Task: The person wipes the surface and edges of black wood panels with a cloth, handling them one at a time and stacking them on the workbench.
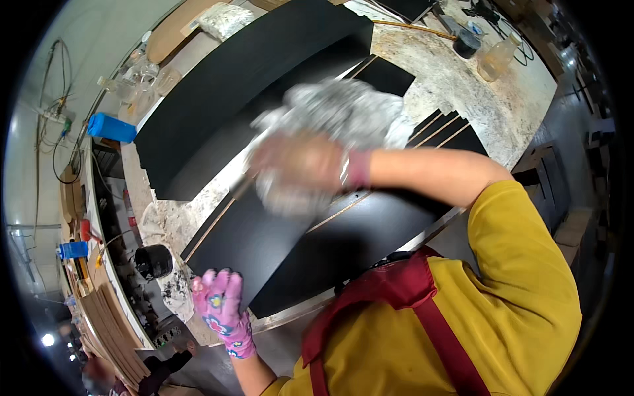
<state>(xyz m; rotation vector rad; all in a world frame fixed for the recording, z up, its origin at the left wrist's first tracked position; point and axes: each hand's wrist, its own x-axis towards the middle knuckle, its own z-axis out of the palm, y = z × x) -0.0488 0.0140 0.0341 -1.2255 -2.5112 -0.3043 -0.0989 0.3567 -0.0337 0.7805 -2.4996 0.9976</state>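
Loosely crumpled wad point(350, 109) at right fingers point(272, 156), smooth black panel point(247, 241) by left fingers point(231, 287), both grips unclear.

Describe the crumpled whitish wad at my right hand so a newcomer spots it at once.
On the worktable strewn with flat black panels, find the right hand, stretched across the middle. The wad bulges out around that hand, motion-blurred. Unlike the crumpled pale bundle at the table's far edge, it has a hand on it.

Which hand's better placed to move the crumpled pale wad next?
Likely the right hand: it's at the wad, over the black panels. The left hand is by a panel edge, away from the wad.
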